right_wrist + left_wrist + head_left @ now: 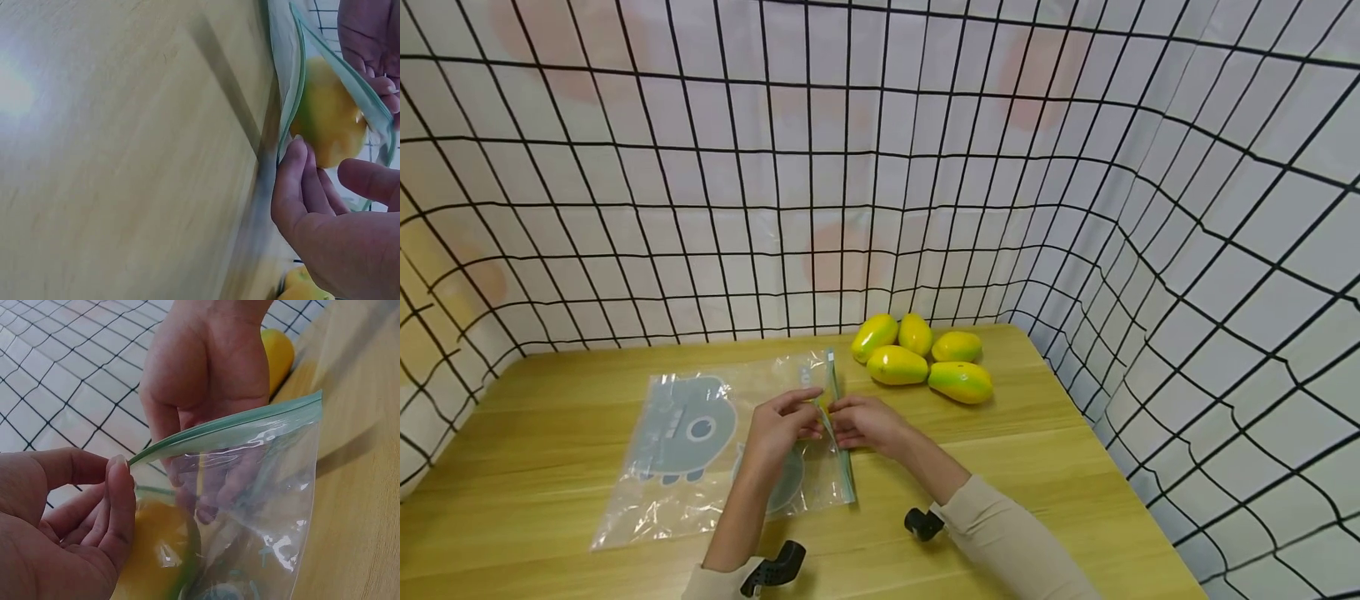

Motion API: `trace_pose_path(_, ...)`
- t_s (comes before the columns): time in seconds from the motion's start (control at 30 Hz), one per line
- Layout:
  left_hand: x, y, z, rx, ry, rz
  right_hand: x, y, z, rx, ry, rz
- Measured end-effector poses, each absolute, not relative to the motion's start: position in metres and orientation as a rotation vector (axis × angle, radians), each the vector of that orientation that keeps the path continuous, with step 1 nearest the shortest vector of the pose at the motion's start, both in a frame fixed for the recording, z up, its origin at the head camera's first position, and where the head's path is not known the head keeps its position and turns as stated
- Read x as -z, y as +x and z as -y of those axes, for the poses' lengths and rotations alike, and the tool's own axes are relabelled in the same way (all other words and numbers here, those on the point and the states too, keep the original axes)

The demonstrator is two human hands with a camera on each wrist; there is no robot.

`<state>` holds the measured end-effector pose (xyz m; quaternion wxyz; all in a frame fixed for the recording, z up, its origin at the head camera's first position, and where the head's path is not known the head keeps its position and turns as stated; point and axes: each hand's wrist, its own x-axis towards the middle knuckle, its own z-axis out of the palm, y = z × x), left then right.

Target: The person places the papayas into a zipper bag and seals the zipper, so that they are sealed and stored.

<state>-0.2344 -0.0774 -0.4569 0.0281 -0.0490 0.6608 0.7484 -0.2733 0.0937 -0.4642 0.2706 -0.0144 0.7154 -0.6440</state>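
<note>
A clear zip bag [688, 429] with a blue-grey cartoon print lies on the wooden table, its green-edged mouth toward the right. My left hand [775, 429] pinches one lip of that mouth between thumb and fingertips, holding it raised. Between the parted lips, a yellow-green mango [328, 119] shows in the right wrist view. Close to this mango is my right hand [874, 427], fingers bent at the lower lip and thumb apart from them. The left wrist view shows the right fingers through the clear film. From the head, the mango is mostly hidden by my hands.
Several more mangoes [958, 382] sit grouped at the back right of the table [1022, 467], just beyond the bag's mouth. A black wire grid [820, 208] with pale cloth behind it stands along the back and the right side.
</note>
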Motion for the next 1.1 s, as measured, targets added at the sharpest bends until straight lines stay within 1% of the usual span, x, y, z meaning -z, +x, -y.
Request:
trace_pose_path(0.37, 0.456, -0.232, 0.079, -2.294, -0.164, -2.015, 0.456, -0.281, -0.118, 1.698, -0.052, -2.059)
trace_pose_path(0.83, 0.459, -0.235, 0.081, -2.301, -0.177, -2.003, 0.413, -0.282, -0.158, 1.615, -0.035, -2.394)
trace_pose_path(1.1, 0.457, -0.234, 0.080, -2.284, -0.178, -2.019, 0.401, -0.286, -0.192, 1.543, 0.033, -2.497)
